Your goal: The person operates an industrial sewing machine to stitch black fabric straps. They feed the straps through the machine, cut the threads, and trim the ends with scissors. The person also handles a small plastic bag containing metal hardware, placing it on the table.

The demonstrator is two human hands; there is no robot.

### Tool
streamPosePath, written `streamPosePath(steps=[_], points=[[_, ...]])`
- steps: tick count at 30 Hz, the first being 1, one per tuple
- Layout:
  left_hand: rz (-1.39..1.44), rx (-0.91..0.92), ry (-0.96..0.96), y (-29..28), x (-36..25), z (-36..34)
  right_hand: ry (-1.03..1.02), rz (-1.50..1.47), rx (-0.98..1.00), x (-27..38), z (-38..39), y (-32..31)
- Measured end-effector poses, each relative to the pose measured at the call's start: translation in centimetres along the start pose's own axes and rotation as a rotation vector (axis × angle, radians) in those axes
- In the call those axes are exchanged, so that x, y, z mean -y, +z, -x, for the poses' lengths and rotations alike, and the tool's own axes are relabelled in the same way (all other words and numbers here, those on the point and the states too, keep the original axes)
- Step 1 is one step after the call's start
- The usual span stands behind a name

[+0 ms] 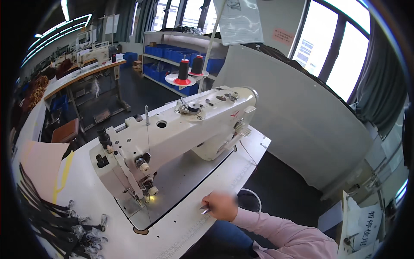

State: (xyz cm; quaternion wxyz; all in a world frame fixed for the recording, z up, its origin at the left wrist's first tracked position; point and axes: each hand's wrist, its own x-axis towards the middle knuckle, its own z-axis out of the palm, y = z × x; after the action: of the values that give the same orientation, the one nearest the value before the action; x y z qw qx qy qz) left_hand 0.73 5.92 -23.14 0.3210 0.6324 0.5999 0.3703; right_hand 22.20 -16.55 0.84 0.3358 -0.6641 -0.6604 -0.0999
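Observation:
My right hand (221,206), at the end of a pink sleeve, is at the front edge of the white sewing table (183,224). Its fingers are closed round a small metal tool (204,209) with short pointed tips; most of it is hidden in the fist, so its exact kind does not show. To the left of the hand, a white industrial sewing machine (172,118) stands on the table, its small lamp (152,199) lit by the needle. No fabric shows under the presser foot. My left hand is out of the picture.
Black straps (54,222) with metal ends in see-through wrap lie at the table's left. Beside them is a pink sheet (41,166) with a yellow strip. Behind the machine stand black thread cones (183,71) and shelves of blue bins (161,51). A white partition (293,112) rises at right.

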Motion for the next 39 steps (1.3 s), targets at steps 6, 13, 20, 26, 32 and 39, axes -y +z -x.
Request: streamPosePath(steps=[6,13,20,26,32,39], points=[[-0.049,0.021,0.002,0.4,-0.1,1.3,0.016,0.037,0.000,0.1,1.1,-0.3],[-0.074,0.015,-0.010,-0.3,1.0,2.1,-0.001,0.015,-0.004,0.3,0.8,0.1],[-0.077,0.010,0.002,-0.6,1.1,3.5,-0.021,-0.004,-0.040,-0.1,0.9,-0.4],[-0.010,-0.037,0.022,-3.0,2.2,6.6,-0.029,-0.030,-0.024,0.0,0.3,-0.5],[0.355,-0.087,0.044,-7.9,1.4,19.0,-0.003,-0.094,-0.122,-0.4,0.9,0.4],[1.540,0.295,-0.295,-15.5,-10.0,30.3,0.001,-0.679,-0.224,3.6,8.7,0.1]])
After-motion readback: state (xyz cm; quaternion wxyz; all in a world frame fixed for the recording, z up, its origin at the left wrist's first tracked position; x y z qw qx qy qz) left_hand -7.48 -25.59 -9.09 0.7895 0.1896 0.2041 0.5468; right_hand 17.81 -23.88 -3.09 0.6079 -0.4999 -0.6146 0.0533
